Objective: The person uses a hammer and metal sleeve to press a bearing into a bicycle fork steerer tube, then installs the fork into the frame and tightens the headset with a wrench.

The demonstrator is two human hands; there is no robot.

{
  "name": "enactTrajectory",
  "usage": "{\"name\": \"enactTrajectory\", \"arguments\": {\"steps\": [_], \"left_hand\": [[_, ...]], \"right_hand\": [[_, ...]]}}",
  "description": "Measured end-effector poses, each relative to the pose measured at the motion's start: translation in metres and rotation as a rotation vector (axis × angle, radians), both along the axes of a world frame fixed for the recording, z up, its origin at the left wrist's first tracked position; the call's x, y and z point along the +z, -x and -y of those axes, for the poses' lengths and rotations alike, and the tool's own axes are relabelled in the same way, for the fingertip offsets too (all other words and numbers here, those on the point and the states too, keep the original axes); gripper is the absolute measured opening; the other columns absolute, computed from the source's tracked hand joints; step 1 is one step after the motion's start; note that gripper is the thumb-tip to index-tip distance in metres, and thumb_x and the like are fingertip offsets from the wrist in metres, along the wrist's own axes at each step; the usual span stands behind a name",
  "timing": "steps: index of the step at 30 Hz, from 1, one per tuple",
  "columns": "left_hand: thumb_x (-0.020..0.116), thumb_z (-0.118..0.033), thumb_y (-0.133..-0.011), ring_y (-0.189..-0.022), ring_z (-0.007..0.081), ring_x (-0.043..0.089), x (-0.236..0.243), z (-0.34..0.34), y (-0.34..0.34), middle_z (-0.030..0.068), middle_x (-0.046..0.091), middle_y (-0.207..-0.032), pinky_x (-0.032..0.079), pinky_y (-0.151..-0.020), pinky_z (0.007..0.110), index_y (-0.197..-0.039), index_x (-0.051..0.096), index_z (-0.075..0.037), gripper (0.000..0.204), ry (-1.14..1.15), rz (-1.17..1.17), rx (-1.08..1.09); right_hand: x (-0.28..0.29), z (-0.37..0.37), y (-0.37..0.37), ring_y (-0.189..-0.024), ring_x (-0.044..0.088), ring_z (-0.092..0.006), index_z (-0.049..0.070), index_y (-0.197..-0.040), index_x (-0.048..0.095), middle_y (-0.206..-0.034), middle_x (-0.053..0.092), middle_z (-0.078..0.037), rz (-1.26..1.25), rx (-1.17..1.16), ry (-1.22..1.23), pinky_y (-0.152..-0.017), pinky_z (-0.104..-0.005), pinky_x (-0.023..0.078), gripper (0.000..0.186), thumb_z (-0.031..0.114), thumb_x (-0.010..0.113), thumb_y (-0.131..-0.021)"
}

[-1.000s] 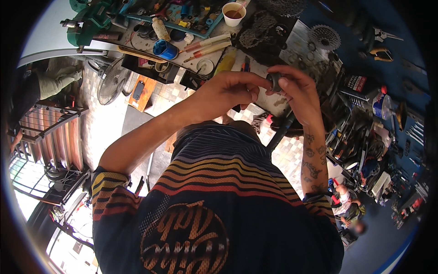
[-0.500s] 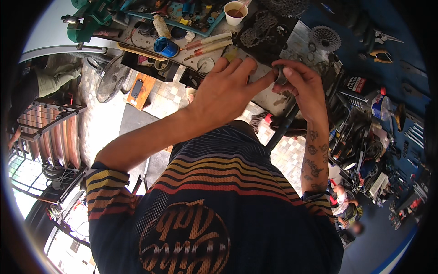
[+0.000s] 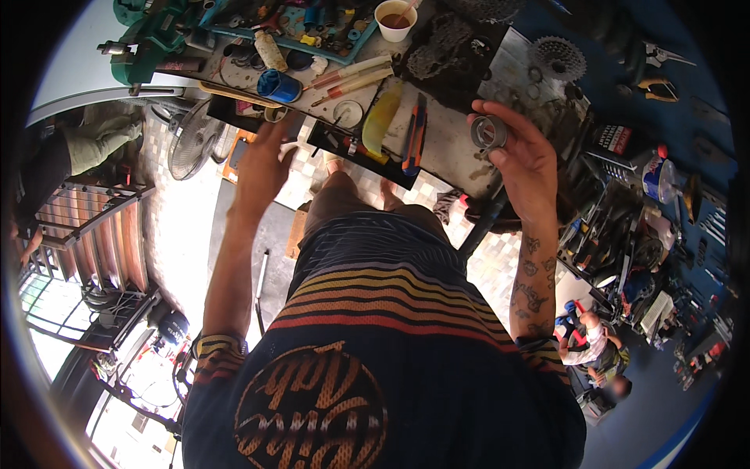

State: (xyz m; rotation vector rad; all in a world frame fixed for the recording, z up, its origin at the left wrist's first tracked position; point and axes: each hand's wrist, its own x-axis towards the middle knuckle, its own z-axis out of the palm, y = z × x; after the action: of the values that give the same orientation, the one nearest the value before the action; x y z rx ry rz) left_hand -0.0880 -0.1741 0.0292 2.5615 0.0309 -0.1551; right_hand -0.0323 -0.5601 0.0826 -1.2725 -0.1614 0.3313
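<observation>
My right hand (image 3: pixel 522 156) holds a short grey metal ring (image 3: pixel 488 134) between thumb and fingers, its round opening turned toward me. At the left, my left hand (image 3: pixel 264 164) reaches over the open drawer (image 3: pixel 234 112) under the bench edge, fingers stretched and partly blurred, with nothing visible in them. Close to its fingertips is a small round tin (image 3: pixel 275 114). Between the hands lie an orange and black utility knife (image 3: pixel 416 137), a yellow curved piece (image 3: pixel 383 121) and a round whitish lid (image 3: pixel 348 114). Two syringes (image 3: pixel 353 76) with reddish liquid rest farther back.
A blue open can (image 3: pixel 279 86), a paper cup (image 3: pixel 394 22) of brown liquid and a teal parts tray (image 3: pixel 344 55) stand on the bench. A chain (image 3: pixel 437 51) and a cassette (image 3: pixel 558 59) lie right. The green vise (image 3: pixel 148 47) is far left; a fan (image 3: pixel 195 137) stands below.
My left hand has left the metal ring and moved left to the drawer. My right hand still holds the ring, now turned to show its opening. The knife and yellow piece are uncovered.
</observation>
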Motion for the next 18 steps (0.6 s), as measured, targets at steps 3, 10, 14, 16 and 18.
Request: {"name": "enactTrajectory", "arguments": {"steps": [3,10,14,16,18], "left_hand": [[0.078,-0.007,-0.089,-0.076,0.0277,0.067,-0.021,0.013,0.010,0.0125,0.068,-0.111,0.055,-0.069,0.040,-0.141,0.063,-0.014,0.055,0.147,0.055,-0.113],[0.072,-0.006,-0.097,-0.076,0.0191,0.068,-0.029,0.052,-0.026,0.0114,0.074,-0.098,0.053,-0.067,0.031,-0.114,0.076,-0.004,0.017,0.320,0.234,0.036],[0.069,-0.005,-0.099,-0.081,0.0196,0.074,0.039,0.065,-0.021,0.0113,0.075,-0.100,0.058,-0.073,0.030,-0.111,0.075,0.001,0.014,0.412,0.275,0.173],[0.066,-0.002,-0.099,-0.084,0.0189,0.073,0.080,0.070,-0.008,0.0141,0.075,-0.101,0.057,-0.074,0.030,-0.111,0.075,0.003,0.016,0.615,0.331,0.049],[0.071,0.003,-0.090,-0.080,0.0213,0.073,0.104,0.078,-0.007,0.0138,0.075,-0.095,0.057,-0.070,0.032,-0.109,0.076,0.002,0.020,0.565,0.496,-0.226]], "right_hand": [[-0.001,-0.008,-0.001,-0.131,0.063,-0.0269,-0.005,-0.141,0.058,-0.139,0.065,-0.018,0.017,0.024,-0.004,-0.114,-0.0397,0.046,0.054,-0.011,0.067,-0.088],[-0.006,-0.023,0.004,-0.126,0.067,-0.0329,-0.005,-0.142,0.057,-0.140,0.064,-0.021,-0.016,0.047,0.020,-0.109,-0.0433,0.052,0.057,-0.005,0.068,-0.087],[-0.002,-0.024,0.010,-0.122,0.069,-0.0304,-0.005,-0.143,0.056,-0.137,0.066,-0.020,-0.038,0.019,0.025,-0.102,-0.0416,0.057,0.054,-0.003,0.069,-0.091],[0.001,-0.024,0.010,-0.121,0.068,-0.0237,-0.005,-0.143,0.057,-0.134,0.067,-0.018,-0.052,0.007,0.059,-0.103,-0.0365,0.055,0.053,-0.007,0.070,-0.091],[0.003,-0.027,0.010,-0.119,0.068,-0.0196,-0.005,-0.142,0.057,-0.132,0.068,-0.016,-0.045,0.024,0.076,-0.103,-0.0337,0.055,0.053,-0.009,0.071,-0.091]]}}
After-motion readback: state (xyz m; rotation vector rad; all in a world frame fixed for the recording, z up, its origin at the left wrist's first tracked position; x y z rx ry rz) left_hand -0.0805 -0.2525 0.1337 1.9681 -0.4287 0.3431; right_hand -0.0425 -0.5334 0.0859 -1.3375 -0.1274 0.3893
